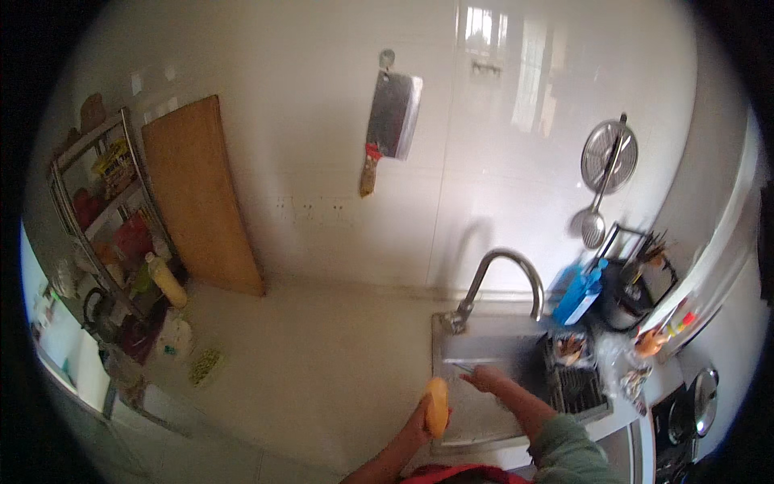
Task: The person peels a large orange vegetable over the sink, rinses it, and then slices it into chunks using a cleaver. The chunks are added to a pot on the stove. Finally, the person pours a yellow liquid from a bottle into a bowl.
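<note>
My left hand point(421, 418) grips a long, orange-yellow fruit or vegetable point(436, 404), held upright over the left edge of the metal sink point(478, 420). Just right of it, my right hand point(487, 379) is closed around a thin utensil point(462, 367) that points left. Blur hides whether this is a knife or a peeler. The utensil and the orange-yellow piece are apart. Behind both hands rises a curved metal faucet point(514, 257).
A black rack point(577, 387) sits over the sink's right side. Blue bottles point(580, 296) stand behind it. A wooden board point(202, 199) leans on the wall at left, near a bowl of green pieces point(205, 366). A cleaver point(393, 115) hangs on the wall.
</note>
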The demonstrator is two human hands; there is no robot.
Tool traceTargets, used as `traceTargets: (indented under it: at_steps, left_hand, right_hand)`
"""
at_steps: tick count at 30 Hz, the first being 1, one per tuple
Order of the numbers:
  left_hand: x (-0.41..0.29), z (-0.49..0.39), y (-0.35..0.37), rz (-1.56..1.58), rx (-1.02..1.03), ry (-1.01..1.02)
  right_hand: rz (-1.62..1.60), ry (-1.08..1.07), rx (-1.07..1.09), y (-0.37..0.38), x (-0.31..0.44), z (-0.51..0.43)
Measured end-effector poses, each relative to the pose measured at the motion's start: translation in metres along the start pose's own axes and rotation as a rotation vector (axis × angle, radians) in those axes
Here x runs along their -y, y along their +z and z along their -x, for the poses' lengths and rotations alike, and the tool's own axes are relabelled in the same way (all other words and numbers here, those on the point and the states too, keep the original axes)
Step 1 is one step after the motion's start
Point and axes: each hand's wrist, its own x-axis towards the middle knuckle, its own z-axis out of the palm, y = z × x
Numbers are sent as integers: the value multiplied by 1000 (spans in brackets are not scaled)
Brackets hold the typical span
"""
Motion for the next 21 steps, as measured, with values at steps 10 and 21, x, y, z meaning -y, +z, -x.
traceTargets:
  at_steps: [10, 21]
  left_hand:
    - [50, -25, -12, 135, -49, -408]
    - [-21, -19, 1, 116, -78, -401]
  right_hand:
    - [234, -585, -964, -385, 10, 75]
    - [128, -165, -1480, -607, 21, 45]
